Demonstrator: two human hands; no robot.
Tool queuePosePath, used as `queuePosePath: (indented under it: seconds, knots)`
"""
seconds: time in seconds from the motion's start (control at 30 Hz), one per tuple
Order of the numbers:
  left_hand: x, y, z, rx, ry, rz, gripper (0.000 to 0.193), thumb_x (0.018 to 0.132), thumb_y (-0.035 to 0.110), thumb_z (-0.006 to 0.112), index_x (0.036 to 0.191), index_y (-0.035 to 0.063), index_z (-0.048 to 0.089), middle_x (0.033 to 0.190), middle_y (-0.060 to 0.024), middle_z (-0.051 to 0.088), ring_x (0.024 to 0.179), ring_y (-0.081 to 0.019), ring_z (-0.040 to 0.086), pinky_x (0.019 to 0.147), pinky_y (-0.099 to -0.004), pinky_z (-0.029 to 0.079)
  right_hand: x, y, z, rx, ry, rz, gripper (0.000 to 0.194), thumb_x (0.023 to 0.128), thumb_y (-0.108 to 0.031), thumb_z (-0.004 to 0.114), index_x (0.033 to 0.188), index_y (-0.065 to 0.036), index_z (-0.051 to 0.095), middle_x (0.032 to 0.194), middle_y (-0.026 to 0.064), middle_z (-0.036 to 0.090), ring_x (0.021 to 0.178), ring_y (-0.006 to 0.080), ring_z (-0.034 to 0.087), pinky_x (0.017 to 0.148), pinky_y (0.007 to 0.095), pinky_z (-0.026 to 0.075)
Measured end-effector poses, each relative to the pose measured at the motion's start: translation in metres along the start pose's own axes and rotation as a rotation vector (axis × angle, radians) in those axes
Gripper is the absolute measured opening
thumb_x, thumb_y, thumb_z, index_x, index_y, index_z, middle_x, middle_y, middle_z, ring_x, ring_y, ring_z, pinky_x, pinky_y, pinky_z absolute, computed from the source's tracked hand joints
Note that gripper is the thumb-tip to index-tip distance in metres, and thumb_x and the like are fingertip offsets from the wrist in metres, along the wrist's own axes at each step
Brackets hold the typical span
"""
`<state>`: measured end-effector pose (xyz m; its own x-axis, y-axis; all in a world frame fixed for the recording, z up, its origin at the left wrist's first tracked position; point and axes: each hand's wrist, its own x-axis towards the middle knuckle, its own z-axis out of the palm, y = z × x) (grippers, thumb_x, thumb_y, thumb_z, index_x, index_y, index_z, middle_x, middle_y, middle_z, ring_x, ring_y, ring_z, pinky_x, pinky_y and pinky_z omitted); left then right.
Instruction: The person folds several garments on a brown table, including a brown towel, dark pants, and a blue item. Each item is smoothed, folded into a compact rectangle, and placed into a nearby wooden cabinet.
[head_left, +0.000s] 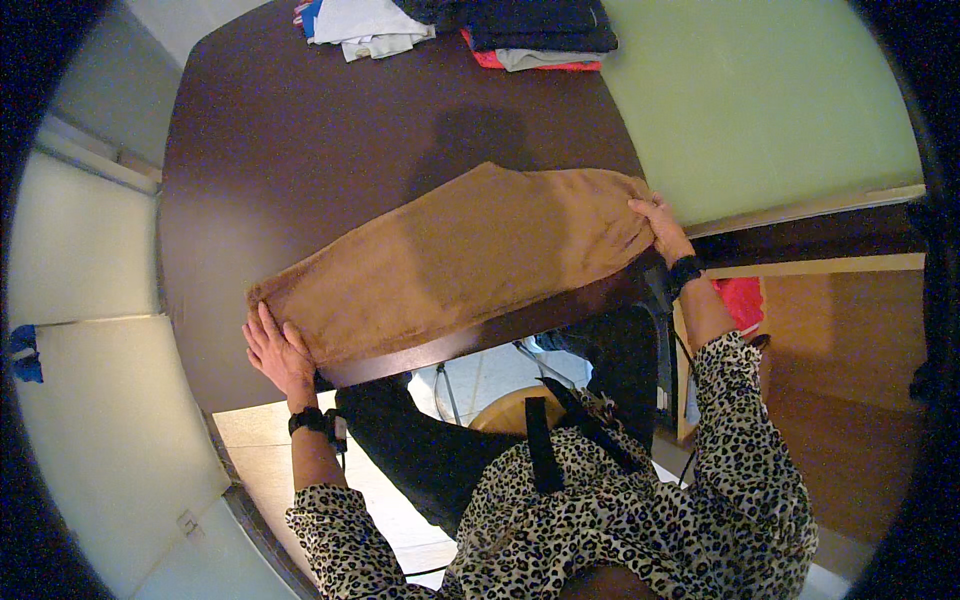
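A pair of brown trousers (457, 259), folded lengthwise, lies across the dark brown table (315, 172) close to its front edge. My left hand (277, 349) rests flat on the narrower left end of the cloth, fingers apart and partly over the tabletop. At the wider right end, my right hand (660, 221) pinches the gathered edge between thumb and fingers. The fabric between my hands is spread out, with small creases near the right hand. A shadow falls over its middle.
Along the far side of the table sit a stack of folded dark, grey and red clothes (540, 37) and a white folded garment (371, 26). A pale green surface (765, 105) adjoins on the right. Below it, red cloth (739, 304) shows by a wooden panel (840, 330).
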<state>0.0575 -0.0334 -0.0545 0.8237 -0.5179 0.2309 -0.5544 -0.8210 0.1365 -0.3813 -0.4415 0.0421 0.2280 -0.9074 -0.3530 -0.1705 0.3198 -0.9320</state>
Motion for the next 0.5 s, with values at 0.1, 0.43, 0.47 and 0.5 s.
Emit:
queuePosePath:
  seconds: [0.1,0.43,0.47,0.5]
  knots:
    - [-0.001,-0.001,0.003,0.009,-0.012,-0.014,0.052,0.089,0.033,0.038,0.139,0.021,0.03,0.142,-0.0063,0.031,0.132,-0.0295,0.025,0.104,-0.0506,0.022,0.001,-0.001,-0.003,-0.167,0.063,-0.037,0.05,0.071,-0.014,0.072,0.115,-0.002,0.049,0.104,0.0086,0.059,0.091,0.019,0.058,0.082,0.0317,0.048]
    - [-0.004,-0.004,0.007,-0.018,-0.054,-0.039,0.053,0.088,0.032,0.041,0.138,0.0203,0.031,0.142,-0.007,0.031,0.132,-0.0299,0.024,0.105,-0.0504,0.02,-0.021,-0.023,0.026,-0.38,0.038,-0.208,0.071,0.071,-0.015,0.073,0.13,0.001,0.037,0.117,0.0106,0.055,0.104,0.0193,0.053,0.09,0.0304,0.044]
    - [-0.004,-0.004,0.007,-0.015,-0.06,-0.043,0.053,0.088,0.032,0.041,0.138,0.0203,0.031,0.142,-0.0069,0.031,0.132,-0.0298,0.024,0.105,-0.0502,0.02,-0.026,-0.025,0.029,-0.374,0.022,-0.22,0.073,0.071,-0.015,0.073,0.131,0.001,0.036,0.118,0.0108,0.055,0.105,0.0194,0.053,0.09,0.0305,0.043]
    - [-0.004,-0.004,0.008,-0.008,-0.06,-0.043,0.053,0.088,0.032,0.042,0.138,0.0202,0.031,0.142,-0.0068,0.031,0.132,-0.0298,0.024,0.105,-0.05,0.02,-0.031,-0.028,0.033,-0.372,0.016,-0.22,0.074,0.07,-0.016,0.074,0.132,0.001,0.035,0.118,0.0111,0.054,0.105,0.0195,0.053,0.091,0.0305,0.043]
